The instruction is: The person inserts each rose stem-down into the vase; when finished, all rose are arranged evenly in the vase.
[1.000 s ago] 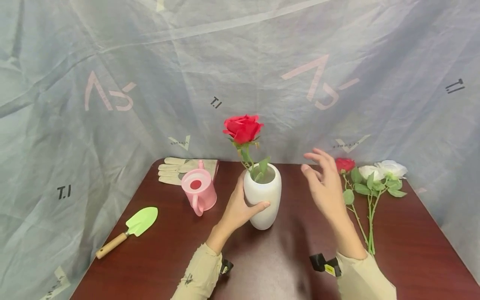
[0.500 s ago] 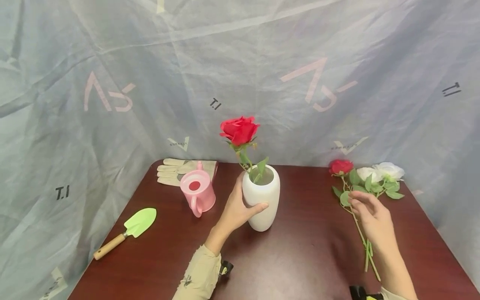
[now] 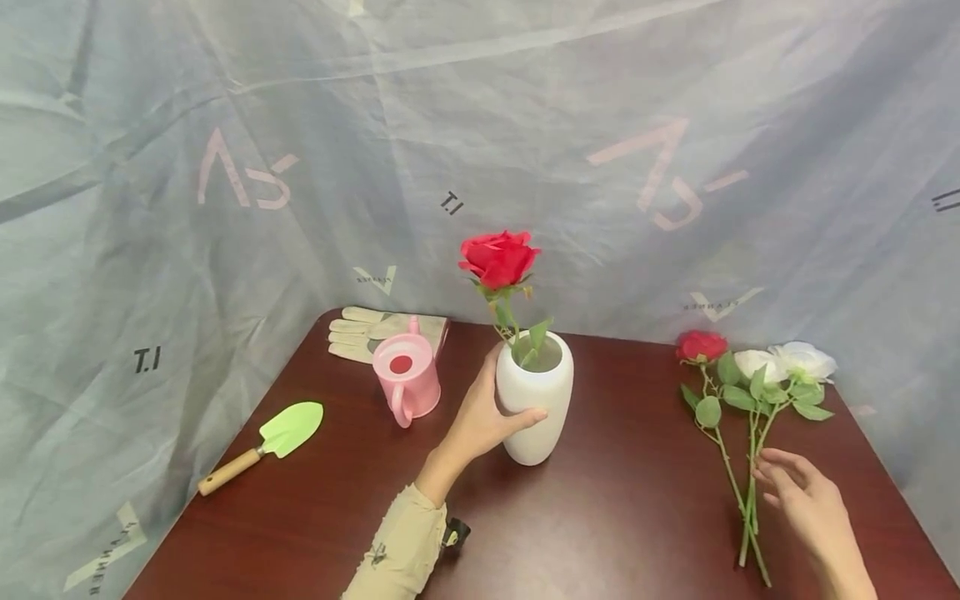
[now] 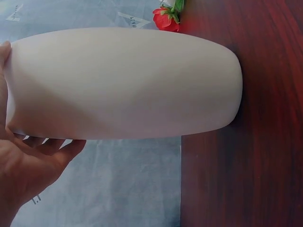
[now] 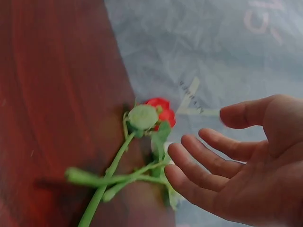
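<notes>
One of four flowers is in, by my read: a red rose (image 3: 499, 260) sits in the white vase (image 3: 534, 408), leaning to your left over the rim, leaves at the mouth. The other three look like what's left: a second red rose (image 3: 702, 345) and two white roses (image 3: 802, 362) lying on the table (image 3: 600, 525), stems (image 3: 722, 458) crossed near the cut ends. Your left hand (image 3: 480, 421) is wrapped round the vase's side, thumb across the front. Your right hand (image 3: 813, 504) is loose, fingers spread and slightly bent, right beside the stems; can't tell if you're touching them. Nothing gripped there.

Materials: vase is smooth, matte, rounded, narrowing to the base, ceramic-looking. Petals layered, likely artificial; stems thin, knobbly. Table is dark, reddish, grained. Pink watering can (image 3: 412, 383), fabric-looking gloves (image 3: 351, 333) and wood-handled trowel (image 3: 291, 429) look unused.
</notes>
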Demonstrator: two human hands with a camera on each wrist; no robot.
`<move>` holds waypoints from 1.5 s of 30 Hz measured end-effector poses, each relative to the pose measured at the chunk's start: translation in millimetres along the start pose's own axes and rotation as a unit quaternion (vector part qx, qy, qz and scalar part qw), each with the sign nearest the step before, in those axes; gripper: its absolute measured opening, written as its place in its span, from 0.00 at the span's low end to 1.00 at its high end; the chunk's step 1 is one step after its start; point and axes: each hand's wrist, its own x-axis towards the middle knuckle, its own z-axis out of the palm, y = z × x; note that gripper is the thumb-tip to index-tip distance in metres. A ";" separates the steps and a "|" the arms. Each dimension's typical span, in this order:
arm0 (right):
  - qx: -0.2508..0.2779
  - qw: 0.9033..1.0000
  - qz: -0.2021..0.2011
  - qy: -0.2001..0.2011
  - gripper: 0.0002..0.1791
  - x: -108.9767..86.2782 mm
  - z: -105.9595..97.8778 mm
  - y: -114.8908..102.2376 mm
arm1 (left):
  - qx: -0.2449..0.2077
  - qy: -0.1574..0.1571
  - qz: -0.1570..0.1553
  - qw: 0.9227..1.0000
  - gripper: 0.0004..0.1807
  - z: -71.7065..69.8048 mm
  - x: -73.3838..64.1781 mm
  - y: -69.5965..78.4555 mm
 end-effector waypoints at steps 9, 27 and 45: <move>-0.061 0.997 0.031 -0.038 0.27 12.7 1.3 7.2 | 0.003 0.033 0.012 0.999 0.54 -14.8 -4.6 -5.4; -0.203 0.979 -0.008 -0.001 0.24 9.1 8.9 14.3 | -0.025 0.007 0.005 1.000 0.54 0.7 -2.9 -3.0; -0.196 0.973 0.088 -0.078 0.23 25.4 2.7 29.1 | -0.039 0.010 0.009 0.999 0.51 -7.4 -6.0 32.7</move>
